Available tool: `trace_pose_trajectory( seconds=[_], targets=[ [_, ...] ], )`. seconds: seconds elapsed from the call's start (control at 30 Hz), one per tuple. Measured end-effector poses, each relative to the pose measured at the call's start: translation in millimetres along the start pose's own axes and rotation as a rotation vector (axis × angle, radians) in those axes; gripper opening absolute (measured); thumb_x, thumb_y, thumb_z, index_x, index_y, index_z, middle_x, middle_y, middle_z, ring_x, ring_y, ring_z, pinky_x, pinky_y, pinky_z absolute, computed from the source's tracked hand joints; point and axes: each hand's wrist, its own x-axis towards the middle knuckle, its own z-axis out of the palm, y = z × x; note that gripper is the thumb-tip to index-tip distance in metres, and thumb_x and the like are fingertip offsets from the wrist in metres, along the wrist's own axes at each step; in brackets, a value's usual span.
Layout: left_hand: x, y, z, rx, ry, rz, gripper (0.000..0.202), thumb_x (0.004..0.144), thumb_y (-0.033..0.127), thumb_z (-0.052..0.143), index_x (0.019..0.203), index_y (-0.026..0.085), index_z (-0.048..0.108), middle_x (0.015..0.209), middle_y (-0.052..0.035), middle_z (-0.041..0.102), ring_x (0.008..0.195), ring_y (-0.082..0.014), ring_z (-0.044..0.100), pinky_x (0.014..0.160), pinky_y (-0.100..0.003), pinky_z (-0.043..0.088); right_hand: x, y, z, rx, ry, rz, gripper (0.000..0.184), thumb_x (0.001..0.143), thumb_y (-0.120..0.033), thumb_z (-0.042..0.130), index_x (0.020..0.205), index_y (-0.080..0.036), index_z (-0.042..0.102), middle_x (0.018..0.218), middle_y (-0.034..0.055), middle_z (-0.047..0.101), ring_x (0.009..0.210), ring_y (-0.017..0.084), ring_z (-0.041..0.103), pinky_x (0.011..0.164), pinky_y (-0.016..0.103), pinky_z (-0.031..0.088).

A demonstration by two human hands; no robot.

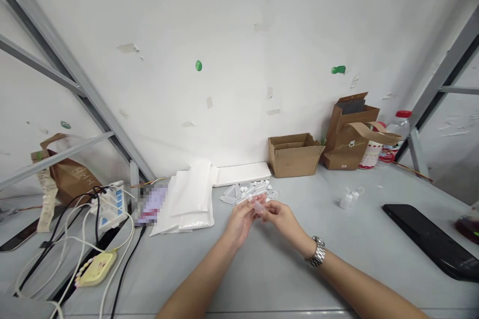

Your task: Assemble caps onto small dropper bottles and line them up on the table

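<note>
My left hand [241, 219] and my right hand [280, 217] meet above the grey table [262, 269], fingers pinched together on a small clear plastic piece [259, 208] held between them. A metal watch [317, 252] sits on my right wrist. Just beyond the hands lies a pile of small white plastic parts [249, 192]. To its left is a stack of white plastic bags [190, 197].
An open cardboard box [294, 153], a brown paper bag [350, 134] and a bottle [396, 132] stand at the back right. Two small white bottles [349, 198] and a black flat device [430, 239] lie right. A power strip [108, 204] with cables and a yellow object [95, 268] lie left.
</note>
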Motion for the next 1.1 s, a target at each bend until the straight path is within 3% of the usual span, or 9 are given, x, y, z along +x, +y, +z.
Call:
trace_pose_trajectory(
  seconds=[0.2, 0.27, 0.53, 0.7, 0.8, 0.9, 1.1],
  targets=[
    [-4.1, -0.1, 4.9, 0.044, -0.022, -0.017, 0.028, 0.069, 0.032, 0.065, 0.088, 0.012, 0.068, 0.107, -0.0138, 0.063, 0.111, -0.0266, 0.05, 0.095, -0.035, 0.035, -0.7, 5.4, -4.9, 0.497, -0.255, 0.341, 0.016, 0.065, -0.027, 0.07, 0.067, -0.012, 0.064, 0.065, 0.0021, 0.061, 0.052, 0.007, 0.049, 0.056, 0.021, 0.039],
    [-4.7, 3.3, 4.4, 0.048, -0.046, -0.018, 0.029, 0.071, 0.033, 0.063, 0.091, 0.012, 0.067, 0.108, -0.0137, 0.063, 0.112, -0.0258, 0.049, 0.096, -0.035, 0.034, 0.0, 6.3, -5.8, 0.6, -0.284, 0.38, 0.014, 0.067, -0.026, 0.069, 0.068, -0.012, 0.064, 0.064, 0.0021, 0.062, 0.053, 0.006, 0.05, 0.056, 0.021, 0.039],
    [-4.9, 15.8, 2.3, 0.095, -0.077, -0.025, 0.042, 0.07, 0.047, 0.06, 0.09, 0.011, 0.067, 0.102, -0.0144, 0.066, 0.104, -0.0263, 0.055, 0.093, -0.037, 0.036, -1.1, 0.9, -5.1, 0.497, -0.322, 0.261, 0.024, 0.072, -0.035, 0.064, 0.076, -0.012, 0.065, 0.074, 0.0078, 0.067, 0.057, 0.009, 0.054, 0.062, 0.024, 0.041],
    [-2.6, 7.0, 2.7, 0.148, 0.034, 0.066, 0.038, 0.072, 0.045, 0.059, 0.086, 0.011, 0.067, 0.093, -0.0141, 0.068, 0.092, -0.0261, 0.06, 0.077, -0.034, 0.043, 0.6, -3.2, -2.7, 0.17, -0.19, 0.072, 0.027, 0.066, -0.041, 0.067, 0.075, -0.016, 0.066, 0.074, 0.0038, 0.067, 0.059, 0.011, 0.054, 0.062, 0.027, 0.042],
    [-2.3, 1.9, 2.9, 0.119, 0.005, 0.077, 0.036, 0.073, 0.042, 0.06, 0.09, 0.011, 0.066, 0.099, -0.0148, 0.066, 0.093, -0.0256, 0.059, 0.071, -0.031, 0.043, 0.4, -5.5, -1.0, 0.051, -0.104, 0.021, 0.026, 0.062, -0.041, 0.069, 0.069, -0.016, 0.066, 0.066, 0.0013, 0.065, 0.058, 0.012, 0.053, 0.06, 0.026, 0.041],
    [-2.9, -0.1, 3.6, 0.053, -0.026, 0.05, 0.032, 0.072, 0.036, 0.063, 0.092, 0.012, 0.066, 0.103, -0.0142, 0.065, 0.094, -0.0236, 0.058, 0.071, -0.029, 0.042, -0.3, -4.1, -0.6, 0.095, -0.103, 0.027, 0.028, 0.064, -0.042, 0.067, 0.066, -0.015, 0.066, 0.064, 0.0015, 0.063, 0.056, 0.011, 0.051, 0.06, 0.026, 0.04],
    [-2.2, 2.1, 4.0, -0.012, -0.058, -0.014, 0.029, 0.071, 0.033, 0.064, 0.09, 0.012, 0.066, 0.101, -0.0121, 0.065, 0.092, -0.0201, 0.058, 0.072, -0.027, 0.044, 1.5, 2.0, -3.1, 0.423, -0.267, 0.129, 0.027, 0.066, -0.039, 0.068, 0.063, -0.012, 0.065, 0.063, 0.0031, 0.061, 0.055, 0.009, 0.049, 0.057, 0.024, 0.037]
  ],
)
